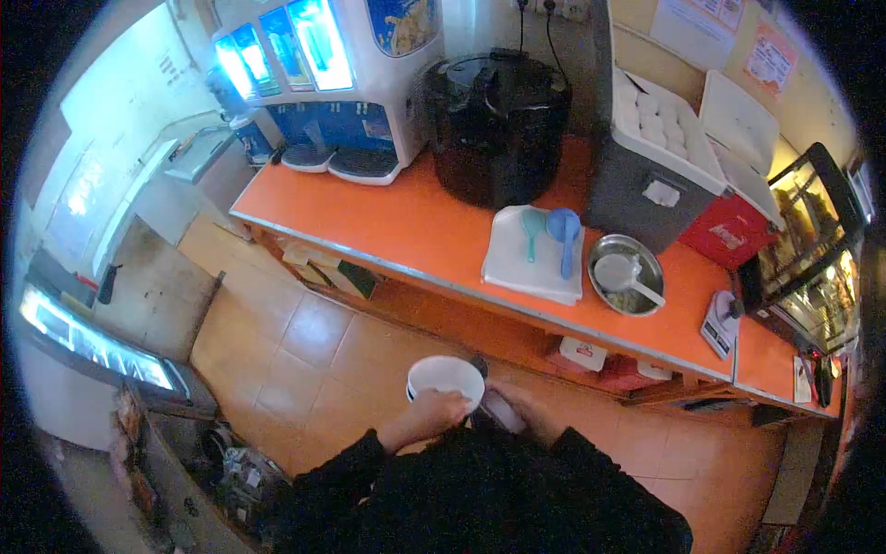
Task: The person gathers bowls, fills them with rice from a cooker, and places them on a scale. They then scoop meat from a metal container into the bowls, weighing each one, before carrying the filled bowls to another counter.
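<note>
My left hand (429, 414) is closed on the rim of a white bowl (447, 377) in front of my body. The bowl's mouth faces up toward me, and I see nothing inside it. Just to its right, my right hand (531, 414) grips a pale, flattish object (502, 409) whose kind I cannot make out. Something small and dark lies between the bowl and that object. Both hands are over the tiled floor, on the near side of the orange counter (406, 214).
On the counter stand a drink dispenser (318, 115), a black round appliance (498, 129), a plastic sheet (503, 268) with two scoops, a steel bowl (604, 300) with a ladle, a cooler (637, 185), a scale (720, 325) and a lit display case (803, 249).
</note>
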The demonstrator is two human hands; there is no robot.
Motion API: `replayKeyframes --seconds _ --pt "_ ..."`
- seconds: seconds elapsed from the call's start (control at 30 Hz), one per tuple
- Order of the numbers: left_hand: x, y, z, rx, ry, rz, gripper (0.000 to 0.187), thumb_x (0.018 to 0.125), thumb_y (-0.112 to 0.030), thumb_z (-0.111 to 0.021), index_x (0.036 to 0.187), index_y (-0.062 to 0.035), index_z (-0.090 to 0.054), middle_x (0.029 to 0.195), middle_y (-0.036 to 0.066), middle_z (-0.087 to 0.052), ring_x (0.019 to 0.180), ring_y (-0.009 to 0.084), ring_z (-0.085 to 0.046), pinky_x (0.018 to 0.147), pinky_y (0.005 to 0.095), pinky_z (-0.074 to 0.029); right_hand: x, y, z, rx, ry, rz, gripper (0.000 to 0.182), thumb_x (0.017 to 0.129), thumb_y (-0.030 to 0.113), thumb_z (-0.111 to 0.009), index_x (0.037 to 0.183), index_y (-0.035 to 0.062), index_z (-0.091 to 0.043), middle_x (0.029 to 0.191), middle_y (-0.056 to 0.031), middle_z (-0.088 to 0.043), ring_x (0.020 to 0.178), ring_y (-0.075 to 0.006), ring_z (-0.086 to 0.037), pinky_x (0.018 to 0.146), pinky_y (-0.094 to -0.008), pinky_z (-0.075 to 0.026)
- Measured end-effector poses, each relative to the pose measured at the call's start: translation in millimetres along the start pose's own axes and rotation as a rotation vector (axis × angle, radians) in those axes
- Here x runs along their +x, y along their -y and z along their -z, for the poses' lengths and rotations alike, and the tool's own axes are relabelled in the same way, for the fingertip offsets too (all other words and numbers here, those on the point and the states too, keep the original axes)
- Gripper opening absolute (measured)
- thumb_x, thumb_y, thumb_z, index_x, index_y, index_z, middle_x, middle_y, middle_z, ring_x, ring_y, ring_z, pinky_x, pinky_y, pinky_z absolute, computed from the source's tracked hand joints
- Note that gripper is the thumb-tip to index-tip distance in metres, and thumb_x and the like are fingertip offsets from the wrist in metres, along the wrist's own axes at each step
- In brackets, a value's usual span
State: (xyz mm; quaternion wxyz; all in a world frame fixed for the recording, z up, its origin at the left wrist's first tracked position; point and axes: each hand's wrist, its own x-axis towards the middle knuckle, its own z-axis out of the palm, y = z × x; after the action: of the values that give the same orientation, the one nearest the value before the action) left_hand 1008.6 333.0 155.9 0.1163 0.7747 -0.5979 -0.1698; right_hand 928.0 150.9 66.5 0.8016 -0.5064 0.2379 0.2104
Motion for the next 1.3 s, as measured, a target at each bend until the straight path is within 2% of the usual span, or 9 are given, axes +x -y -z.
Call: replayKeyframes --seconds 0.17,0.2,0.27,0.33,0.53,0.73,0.9,1.07,1.3 --pt "89.6 96.6 58.6 -0.044 -0.355 0.056 0.013 0.073 -0.017 -0.048 0.083 -0.0112 -0.055 0.075 0.006 -0.055 0.071 0.0263 -0.054 0.061 0.0397 -0.040 118.3 120.1 30.5 -0.171 -0.175 0.263 0.030 0.073 0.033 -0.056 0.073 0.0035 -0.060 0.064 -0.0038 -0.056 0.047 -0.0147 -0.048 0.042 -0.0276 -0.037" --pt "108.8 114.4 67.5 -0.050 -0.464 0.082 0.013 0.072 -0.016 -0.049 0.082 -0.0114 -0.055 0.075 0.006 -0.055 0.071 0.0271 -0.053 0.062 0.0393 -0.040 92.9 174.0 19.0 -0.250 -0.194 0.160 0.032 0.073 0.034 -0.055 0.069 0.0029 -0.061 0.064 -0.0065 -0.058 0.049 -0.0164 -0.050 0.046 -0.0301 -0.040" --pt "139.7 144.3 88.7 -0.065 -0.625 0.109 0.012 0.071 -0.012 -0.050 0.082 -0.0114 -0.056 0.074 0.006 -0.054 0.070 0.0273 -0.052 0.064 0.0386 -0.038 164.2 187.4 59.3 -0.722 -0.366 0.265 0.036 0.072 0.037 -0.055 0.066 0.0018 -0.061 0.060 -0.0096 -0.058 0.051 -0.0166 -0.052 0.049 -0.0317 -0.041" --pt "165.6 170.9 108.0 -0.094 -0.727 0.112 0.012 0.070 -0.008 -0.051 0.081 -0.0109 -0.056 0.072 0.006 -0.054 0.070 0.0261 -0.051 0.066 0.0379 -0.036 175.3 233.2 56.1 -0.759 -0.449 0.431 0.032 0.067 0.031 -0.057 0.069 -0.0010 -0.061 0.062 -0.0111 -0.059 0.056 -0.0185 -0.056 0.055 -0.0307 -0.043" --pt "197.4 271.7 135.3 -0.013 -1.108 0.176 0.018 0.068 -0.007 -0.053 0.086 -0.0109 -0.054 0.072 0.005 -0.052 0.071 0.0231 -0.050 0.067 0.0371 -0.035 232.4 284.3 49.5 -1.225 -0.974 0.272 0.027 0.066 0.027 -0.054 0.069 0.0009 -0.060 0.070 -0.0178 -0.059 0.068 -0.0312 -0.058 0.062 -0.0397 -0.045" --pt "213.2 413.7 89.6 0.181 -0.628 0.154 0.034 0.068 -0.012 -0.055 0.101 -0.0161 -0.053 0.089 0.006 -0.051 0.091 0.0226 -0.045 0.082 0.0416 -0.030 260.5 268.8 56.3 -1.201 -1.122 0.168 0.021 0.065 0.024 -0.054 0.069 0.0035 -0.057 0.071 -0.0165 -0.058 0.070 -0.0305 -0.057 0.062 -0.0411 -0.044" --pt "221.9 377.2 116.6 0.124 -0.567 0.104 0.045 0.063 -0.019 -0.060 0.107 -0.0188 -0.050 0.112 0.006 -0.040 0.101 0.0239 -0.041 0.085 0.0479 -0.026 258.8 277.0 46.1 -1.032 -1.098 0.130 0.022 0.064 0.025 -0.053 0.073 0.0052 -0.057 0.074 -0.0142 -0.058 0.070 -0.0318 -0.056 0.063 -0.0421 -0.044" --pt "249.3 359.5 93.8 0.162 -0.258 -0.398 0.036 0.065 -0.027 -0.058 0.100 -0.0184 -0.054 0.092 0.001 -0.050 0.095 0.0184 -0.043 0.085 0.0451 -0.027 248.2 281.6 34.8 -0.934 -1.087 0.186 0.020 0.061 0.025 -0.057 0.068 0.0052 -0.057 0.067 -0.0137 -0.058 0.063 -0.0311 -0.057 0.057 -0.0393 -0.045" --pt "248.1 361.3 100.3 0.098 -0.299 -0.559 0.023 0.066 -0.016 -0.053 0.089 -0.0183 -0.058 0.080 -0.003 -0.052 0.085 0.0139 -0.047 0.085 0.0406 -0.030 221.4 298.5 19.9 -0.913 -1.156 0.188 0.021 0.068 0.026 -0.057 0.068 0.0050 -0.058 0.065 -0.0113 -0.058 0.059 -0.0293 -0.056 0.055 -0.0366 -0.044"
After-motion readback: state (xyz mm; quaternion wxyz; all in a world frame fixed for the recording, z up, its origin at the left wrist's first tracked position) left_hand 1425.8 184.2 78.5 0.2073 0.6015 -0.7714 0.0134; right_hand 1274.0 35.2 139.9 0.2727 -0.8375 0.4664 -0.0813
